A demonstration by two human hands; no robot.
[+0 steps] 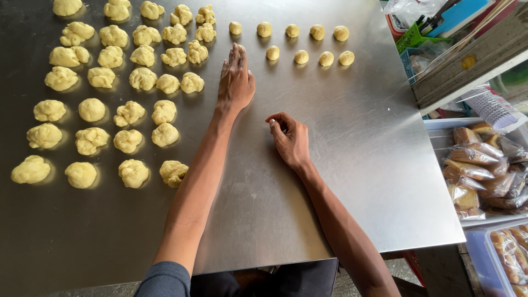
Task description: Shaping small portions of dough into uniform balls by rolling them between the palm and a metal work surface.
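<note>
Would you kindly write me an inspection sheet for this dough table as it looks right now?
Surface: steel table, bare near the front.
Job's things: rough dough lumps at left; small smooth dough balls in two rows at top.
Clutter: nothing seen on the table.
Grips: left hand flat, palm down, fingertips near the first ball; right hand loosely curled on the table, holding nothing visible.
Cables: nothing seen.
Surroundings: bagged baked goods in trays at right; wooden shelf above.

**Figure: The worker's arms and clothing**

Two bare forearms end in a left hand (pixel 235 82) and a right hand (pixel 290 138), both without gloves, rings or watch. A dark blue-grey sleeve (pixel 164 281) covers the left upper arm.
</note>
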